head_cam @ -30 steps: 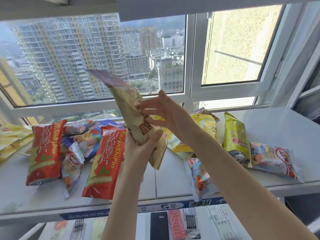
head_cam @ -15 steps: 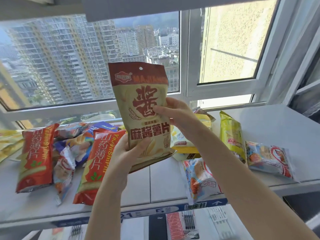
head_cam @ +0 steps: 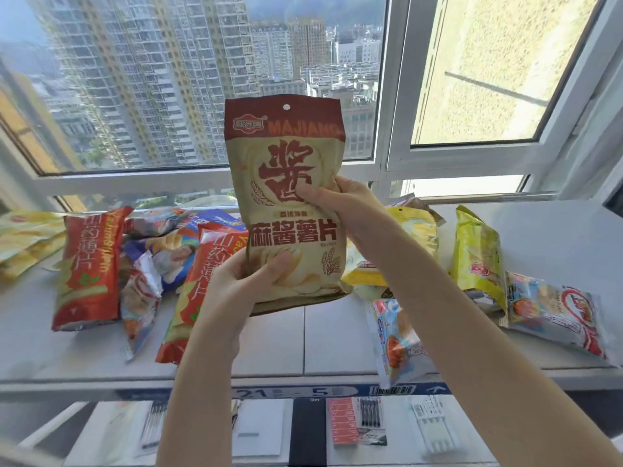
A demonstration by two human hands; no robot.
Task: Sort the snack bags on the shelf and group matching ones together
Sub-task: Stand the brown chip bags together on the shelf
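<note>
A white shelf (head_cam: 269, 345) carries scattered snack bags — two red bags (head_cam: 88, 267) at the left with blue ones (head_cam: 175, 244) heaped between; yellow bags (head_cam: 23, 241) at the far-left edge; green-yellow bag (head_cam: 477, 261) and pale, perhaps bread, packets (head_cam: 556, 311) at the right.

Looks like a small shop, or a stockroom, high in a city building. White retail shelf (head_cam: 303, 345) with a blue price-label strip (head_cam: 286, 392) along the near edge, printed numbers and a barcode tag (head_cam: 392, 389) at right. Packaged snack bags (head_cam: 89, 264) spread across the top, several of the same print. Below, a lower shelf (head_cam: 263, 433) laid out with carded pens (head_cam: 369, 412) and notebooks (head_cam: 307, 429) like stationery stock. Beyond, at the far side, a wide window (head_cam: 209, 79) facing tall apartment towers.
</note>
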